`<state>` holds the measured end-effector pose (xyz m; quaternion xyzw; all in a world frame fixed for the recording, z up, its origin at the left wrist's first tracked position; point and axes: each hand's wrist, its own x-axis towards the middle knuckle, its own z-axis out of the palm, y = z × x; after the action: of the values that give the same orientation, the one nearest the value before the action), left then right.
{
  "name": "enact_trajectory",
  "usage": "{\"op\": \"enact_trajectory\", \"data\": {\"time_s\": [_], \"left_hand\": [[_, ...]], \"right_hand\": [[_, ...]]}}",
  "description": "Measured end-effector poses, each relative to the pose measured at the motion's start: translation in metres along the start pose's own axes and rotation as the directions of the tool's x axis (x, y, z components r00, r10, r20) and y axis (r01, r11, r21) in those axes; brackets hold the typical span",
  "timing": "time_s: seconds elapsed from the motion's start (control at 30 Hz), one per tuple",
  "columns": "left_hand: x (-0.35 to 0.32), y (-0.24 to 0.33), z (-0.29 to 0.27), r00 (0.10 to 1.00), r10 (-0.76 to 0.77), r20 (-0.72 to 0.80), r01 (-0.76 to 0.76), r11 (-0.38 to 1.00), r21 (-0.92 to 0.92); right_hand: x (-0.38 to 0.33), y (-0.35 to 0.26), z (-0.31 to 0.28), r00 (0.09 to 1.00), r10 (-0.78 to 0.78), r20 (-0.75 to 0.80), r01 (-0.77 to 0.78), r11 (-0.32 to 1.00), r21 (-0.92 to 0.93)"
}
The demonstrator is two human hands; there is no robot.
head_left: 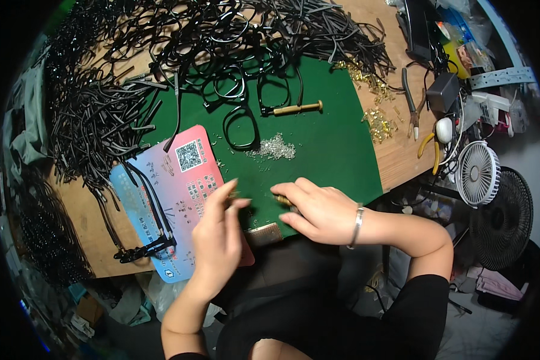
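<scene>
Over green mat [330, 144], both hands: left hand [219, 237] pinches sth tiny, right hand [318, 210] grips brass tool [282, 200].

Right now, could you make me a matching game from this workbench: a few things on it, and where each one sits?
Things:
1. screw pile
2. brass tool
3. white fan
4. card

Places:
A. off the table's right edge
B. under the left hand
C. mid mat, beside one black frame
D. top of the mat, by the frame heap

Pairs: 1-C, 2-D, 3-A, 4-B
</scene>
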<state>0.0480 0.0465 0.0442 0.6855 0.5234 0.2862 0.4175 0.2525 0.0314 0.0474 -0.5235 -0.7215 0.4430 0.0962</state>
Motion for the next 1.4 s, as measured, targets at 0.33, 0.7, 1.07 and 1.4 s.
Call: {"op": "enact_trajectory", "data": {"time_s": [0.33, 0.7, 1.07, 1.4], "left_hand": [[0.217, 0.024, 0.128, 0.901, 0.430, -0.055, -0.166, 0.459, 0.873], [0.169, 0.064, 0.028, 0.955, 0.278, 0.107, -0.286, 0.956, 0.064], [0.012, 0.037, -0.027, 0.980, -0.080, 0.182, 0.167, 0.833, -0.528], [-0.023, 0.003, -0.031, 0.959, -0.024, 0.281, 0.105, 0.955, -0.278]], "right_hand": [[0.000, 0.020, 0.008, 0.993, -0.064, -0.104, 0.072, 0.995, 0.067], [-0.016, 0.041, -0.018, 0.987, -0.046, -0.154, 0.082, 0.968, 0.239], [-0.005, 0.111, -0.084, 0.671, 0.215, -0.709, -0.453, 0.877, -0.163], [-0.017, 0.087, -0.090, 0.609, 0.327, -0.723, -0.506, 0.861, -0.038]]}}
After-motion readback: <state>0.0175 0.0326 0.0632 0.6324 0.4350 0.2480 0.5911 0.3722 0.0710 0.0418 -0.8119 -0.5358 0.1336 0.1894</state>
